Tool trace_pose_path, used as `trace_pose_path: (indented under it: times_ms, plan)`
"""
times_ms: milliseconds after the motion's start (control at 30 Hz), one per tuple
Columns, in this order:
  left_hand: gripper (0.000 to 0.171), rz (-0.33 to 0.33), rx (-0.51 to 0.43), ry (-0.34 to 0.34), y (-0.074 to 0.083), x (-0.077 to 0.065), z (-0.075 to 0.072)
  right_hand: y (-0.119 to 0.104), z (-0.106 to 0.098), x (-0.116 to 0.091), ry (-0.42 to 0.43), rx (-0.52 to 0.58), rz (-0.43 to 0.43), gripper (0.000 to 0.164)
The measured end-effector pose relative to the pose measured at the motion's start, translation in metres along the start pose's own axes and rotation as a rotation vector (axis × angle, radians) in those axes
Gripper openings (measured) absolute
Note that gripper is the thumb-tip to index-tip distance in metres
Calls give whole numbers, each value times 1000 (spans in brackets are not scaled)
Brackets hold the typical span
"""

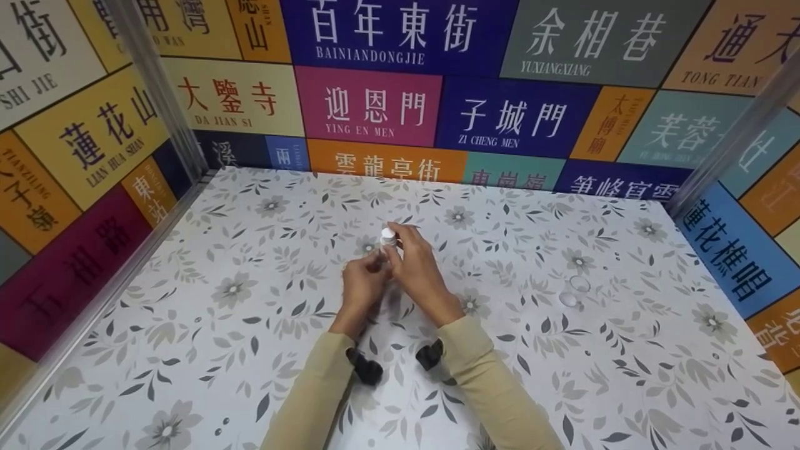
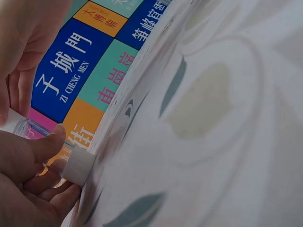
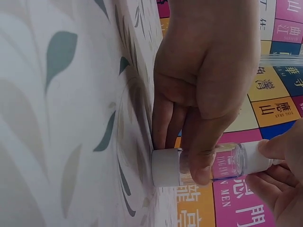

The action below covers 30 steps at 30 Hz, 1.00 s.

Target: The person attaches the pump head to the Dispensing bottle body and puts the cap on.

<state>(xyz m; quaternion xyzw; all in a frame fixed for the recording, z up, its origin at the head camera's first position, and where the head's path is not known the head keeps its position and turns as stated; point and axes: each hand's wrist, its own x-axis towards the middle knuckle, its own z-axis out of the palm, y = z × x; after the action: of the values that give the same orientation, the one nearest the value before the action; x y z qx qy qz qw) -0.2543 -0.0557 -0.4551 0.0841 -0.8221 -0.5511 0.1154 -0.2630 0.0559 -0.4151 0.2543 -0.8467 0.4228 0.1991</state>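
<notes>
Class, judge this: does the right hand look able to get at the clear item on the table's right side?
Probably not immediately: the right hand pinches the white cap of the bottle. Once freed, likely yes; nothing visible stands between it and the clear item.

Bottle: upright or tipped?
Upright. In the right wrist view, the clear bottle has one white end facing the tabletop, the other, in the right hand, pointing away from it.

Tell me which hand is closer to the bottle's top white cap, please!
The right. The right hand is touching the top white cap, pinching it between thumb and fingers. The left hand is lower down, gripping the clear bottle below that cap.
</notes>
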Motion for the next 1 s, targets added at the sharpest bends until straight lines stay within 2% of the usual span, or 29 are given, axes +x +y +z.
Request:
trace_pose_path:
  times_ms: [167,433,733,1000]
  plan:
    - [32,-2,-12,-6,0,-1,-1,-2,-1,0,8,-38,31,38]
    - [27,66,-24,10,-2,-1,-1,1,2,0,25,-58,-33,34]
    - [30,63,-35,7,-2,-2,-1,0,2,-1,39,-106,-12,38]
    - [32,69,-28,29,-3,-2,-1,0,3,-1,31,-86,-15,39]
